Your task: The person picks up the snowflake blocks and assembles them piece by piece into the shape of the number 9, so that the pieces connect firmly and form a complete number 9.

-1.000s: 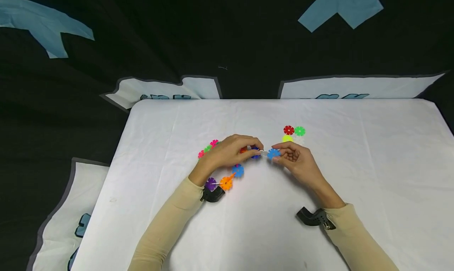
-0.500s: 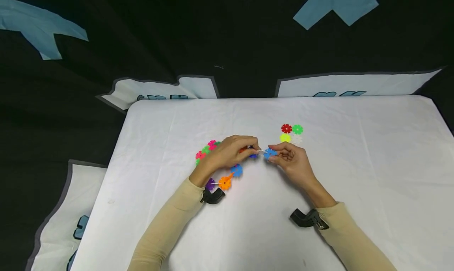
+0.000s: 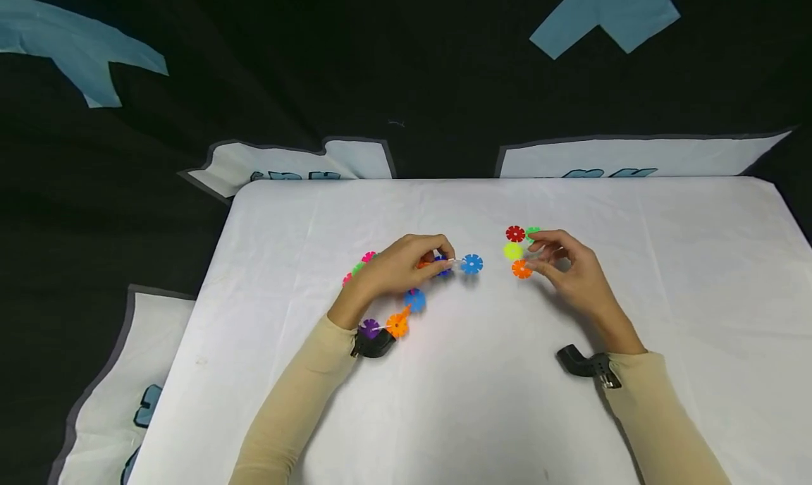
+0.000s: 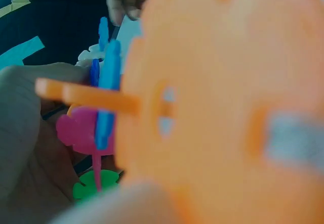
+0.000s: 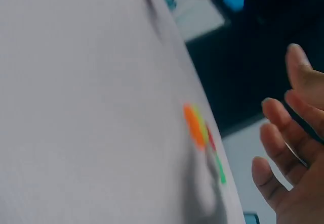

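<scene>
My left hand (image 3: pixel 409 263) pinches a chain of slotted plastic discs at a white disc (image 3: pixel 455 262). A light blue disc (image 3: pixel 471 264) sticks out at the chain's right end, with a dark blue disc (image 3: pixel 442 266) on the other side of the white one. Large in the left wrist view is the chain's orange disc (image 4: pixel 217 92), beside a pink disc (image 4: pixel 81 130) and a green disc (image 4: pixel 96 183). My right hand (image 3: pixel 574 273) hovers by the loose discs, thumb right at an orange disc (image 3: pixel 521 268). Its fingers are spread and hold nothing in the right wrist view.
A red disc (image 3: pixel 515 234), a yellow disc (image 3: pixel 513 252) and a green disc (image 3: pixel 532 232) lie close together on the white table (image 3: pixel 666 280). Near the left wrist, the chain's purple disc (image 3: pixel 370 327) overlaps the black wrist camera (image 3: pixel 374 344).
My right hand has let go of the light blue disc, which stays on the chain, and moved right to the loose discs. My left hand has shifted slightly left with the chain.
</scene>
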`<move>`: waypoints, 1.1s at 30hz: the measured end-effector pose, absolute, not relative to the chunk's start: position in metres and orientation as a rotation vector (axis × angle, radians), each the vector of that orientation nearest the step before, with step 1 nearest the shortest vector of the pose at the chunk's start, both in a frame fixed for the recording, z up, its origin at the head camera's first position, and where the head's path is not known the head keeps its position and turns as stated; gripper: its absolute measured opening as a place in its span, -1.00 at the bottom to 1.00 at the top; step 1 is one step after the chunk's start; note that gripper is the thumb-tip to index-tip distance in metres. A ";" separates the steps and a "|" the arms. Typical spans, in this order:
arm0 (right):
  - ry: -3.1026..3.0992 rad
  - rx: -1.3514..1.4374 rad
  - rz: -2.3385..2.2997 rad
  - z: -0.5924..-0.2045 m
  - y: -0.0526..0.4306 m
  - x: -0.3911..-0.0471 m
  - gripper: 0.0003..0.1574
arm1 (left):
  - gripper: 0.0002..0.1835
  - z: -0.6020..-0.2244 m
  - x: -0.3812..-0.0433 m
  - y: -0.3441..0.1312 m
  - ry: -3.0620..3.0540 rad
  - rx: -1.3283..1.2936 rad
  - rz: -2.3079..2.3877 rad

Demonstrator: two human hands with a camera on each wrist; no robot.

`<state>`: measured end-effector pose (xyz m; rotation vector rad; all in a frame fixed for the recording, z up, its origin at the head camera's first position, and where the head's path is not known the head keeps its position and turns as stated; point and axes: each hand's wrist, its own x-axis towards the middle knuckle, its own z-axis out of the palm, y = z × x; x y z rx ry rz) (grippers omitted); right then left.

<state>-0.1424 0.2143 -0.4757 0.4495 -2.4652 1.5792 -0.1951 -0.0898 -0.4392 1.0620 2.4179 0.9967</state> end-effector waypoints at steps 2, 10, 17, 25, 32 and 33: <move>-2.592 0.464 1.388 -0.479 0.221 -0.147 -0.42 | -0.85 -0.439 -0.196 -0.089 2.409 1.069 1.004; -2.947 0.561 0.961 -0.482 0.216 -0.172 -0.52 | -0.49 -0.439 -0.196 -0.084 2.444 1.092 0.906; -3.079 0.564 0.777 -0.481 0.204 -0.179 -0.56 | -0.40 -0.437 -0.195 -0.081 2.431 1.103 0.853; -3.079 0.536 0.900 -0.482 0.204 -0.185 -0.63 | -0.45 -0.442 -0.194 -0.077 2.422 1.119 0.839; -3.115 0.500 0.953 -0.475 0.205 -0.186 -0.61 | -0.39 -0.444 -0.194 -0.072 2.470 1.126 0.764; -3.119 0.481 0.959 -0.474 0.205 -0.185 -0.62 | -0.38 -0.444 -0.194 -0.071 2.485 1.123 0.749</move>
